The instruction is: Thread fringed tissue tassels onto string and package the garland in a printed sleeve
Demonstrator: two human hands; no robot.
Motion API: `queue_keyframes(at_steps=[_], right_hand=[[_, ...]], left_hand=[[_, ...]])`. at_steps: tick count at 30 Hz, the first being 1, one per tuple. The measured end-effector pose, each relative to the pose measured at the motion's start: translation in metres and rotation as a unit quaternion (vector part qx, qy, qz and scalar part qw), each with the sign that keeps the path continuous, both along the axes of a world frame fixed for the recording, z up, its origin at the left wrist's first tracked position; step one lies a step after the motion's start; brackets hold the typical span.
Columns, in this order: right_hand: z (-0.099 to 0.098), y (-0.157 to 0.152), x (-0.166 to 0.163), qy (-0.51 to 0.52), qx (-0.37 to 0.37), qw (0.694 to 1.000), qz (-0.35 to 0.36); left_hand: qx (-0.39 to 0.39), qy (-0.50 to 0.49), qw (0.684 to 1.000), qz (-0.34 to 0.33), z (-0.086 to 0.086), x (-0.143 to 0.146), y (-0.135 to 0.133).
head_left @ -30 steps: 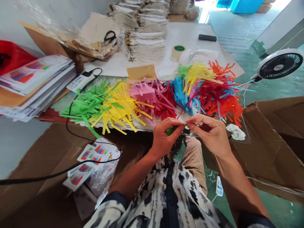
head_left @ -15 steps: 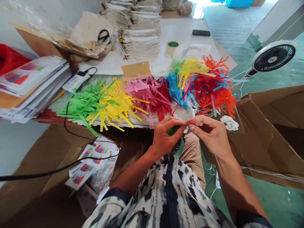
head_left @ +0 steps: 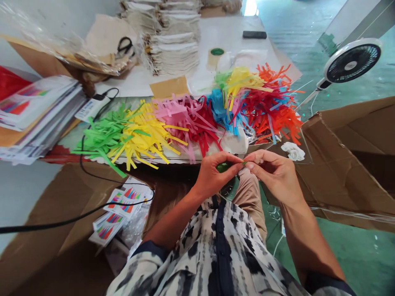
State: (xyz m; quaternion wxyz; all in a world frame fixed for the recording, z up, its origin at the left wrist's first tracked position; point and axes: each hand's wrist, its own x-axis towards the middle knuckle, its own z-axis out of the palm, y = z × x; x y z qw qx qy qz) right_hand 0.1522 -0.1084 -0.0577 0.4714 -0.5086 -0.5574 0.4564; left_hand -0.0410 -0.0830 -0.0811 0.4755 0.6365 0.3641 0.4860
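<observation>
My left hand [head_left: 212, 174] and my right hand [head_left: 273, 172] meet over my lap, both pinched on one small green paper strip [head_left: 222, 167]. Their fingertips touch at its end. Just beyond them, along the table's near edge, lie heaps of cut paper strips: green [head_left: 103, 137], yellow [head_left: 145, 133], pink [head_left: 179, 117], dark red [head_left: 205, 131], blue [head_left: 220, 109] and orange-red [head_left: 277, 109]. A crumpled white scrap [head_left: 292, 151] sits to the right of my right hand.
A stack of printed cards [head_left: 33, 113] lies at the left. Black scissors [head_left: 124, 44], piled cloth bags [head_left: 174, 45], a tape roll [head_left: 215, 56] and a phone [head_left: 254, 35] are farther back. A fan [head_left: 352, 63] stands right, above a cardboard box [head_left: 348, 160]. A black cable [head_left: 83, 164] crosses left.
Both hands stay pinched on the green strip, with less of it showing now. The view has tilted, so the table contents sit a little higher and further left.
</observation>
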Motion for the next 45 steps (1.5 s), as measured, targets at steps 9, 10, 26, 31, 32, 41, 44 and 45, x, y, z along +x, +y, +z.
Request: queue_keyframes(at_steps=[9, 10, 26, 31, 32, 41, 44, 45], right_hand=[[-0.009, -0.006, 0.001, -0.011, -0.010, 1.000, 0.004], [-0.010, -0.006, 0.001, -0.008, -0.010, 1.000, -0.007], [-0.028, -0.008, 0.005, 0.037, 0.009, 0.997, -0.071], [-0.023, -0.004, 0.007, -0.045, 0.053, 0.997, -0.045], [-0.023, -0.003, 0.007, -0.039, 0.047, 0.997, -0.041], [-0.029, 0.005, 0.004, 0.039, 0.014, 0.996, -0.075], [-0.028, 0.010, 0.000, 0.000, -0.022, 0.999, 0.048], [-0.026, 0.014, -0.001, -0.004, -0.029, 0.998, 0.056]], left_hand=[[-0.014, 0.021, 1.000, -0.015, -0.002, 0.002, 0.000], [-0.031, 0.008, 0.999, -0.020, -0.002, 0.003, 0.000], [-0.068, -0.059, 0.996, -0.026, -0.016, 0.014, 0.006], [0.012, 0.086, 0.993, -0.074, -0.011, 0.012, 0.006], [0.026, 0.103, 0.991, -0.080, -0.011, 0.011, 0.006], [-0.058, 0.084, 0.990, -0.099, -0.022, -0.001, 0.001], [-0.071, 0.081, 0.989, -0.101, -0.027, -0.004, 0.001], [-0.071, 0.088, 0.988, -0.101, -0.030, -0.006, 0.001]])
